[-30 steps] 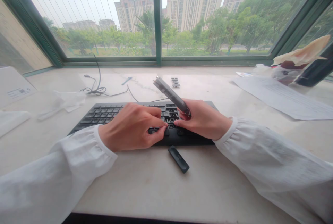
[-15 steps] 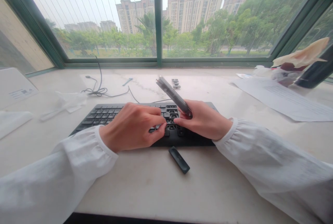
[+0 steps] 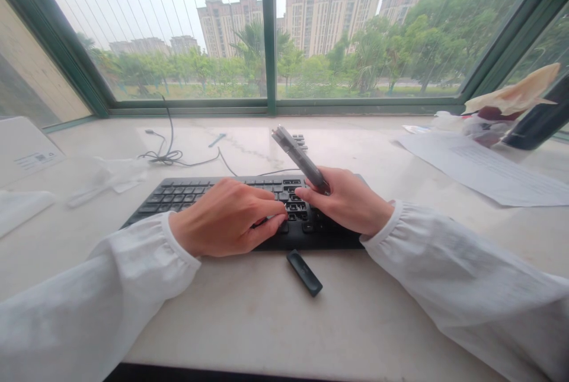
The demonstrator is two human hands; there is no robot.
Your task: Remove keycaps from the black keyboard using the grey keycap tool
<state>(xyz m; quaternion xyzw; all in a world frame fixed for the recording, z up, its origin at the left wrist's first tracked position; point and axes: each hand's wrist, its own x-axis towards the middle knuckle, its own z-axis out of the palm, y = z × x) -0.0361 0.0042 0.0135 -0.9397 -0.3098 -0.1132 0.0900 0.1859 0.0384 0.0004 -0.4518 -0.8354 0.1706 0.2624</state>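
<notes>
A black keyboard (image 3: 324, 240) lies on the pale counter, and several key positions right of its middle show bare sockets (image 3: 297, 211) without caps. My left hand (image 3: 229, 216) rests over it, thumb and index finger pinched together at the edge of these sockets. Whatever is between those fingertips is too small to make out. My right hand (image 3: 349, 198) is closed around a grey, elongated tool (image 3: 300, 157) with a pronged upper end, tilted up and to the left. The thumb of this hand hovers over the uncapped keys. A black oblong piece (image 3: 304, 273) lies in front of the keyboard.
Small loose keycaps (image 3: 300, 141) sit behind the tool. A coiled cable (image 3: 166, 157) and a thin blue strip (image 3: 217, 140) lie back left. Crumpled tissue (image 3: 111, 175) and a white box (image 3: 26, 148) are left; paper sheets (image 3: 484, 169) lie right, below the window.
My right hand, with the grey tool, has shifted slightly up and its thumb has moved back from the lower sockets. My left fingertips have moved slightly right and remain pinched.
</notes>
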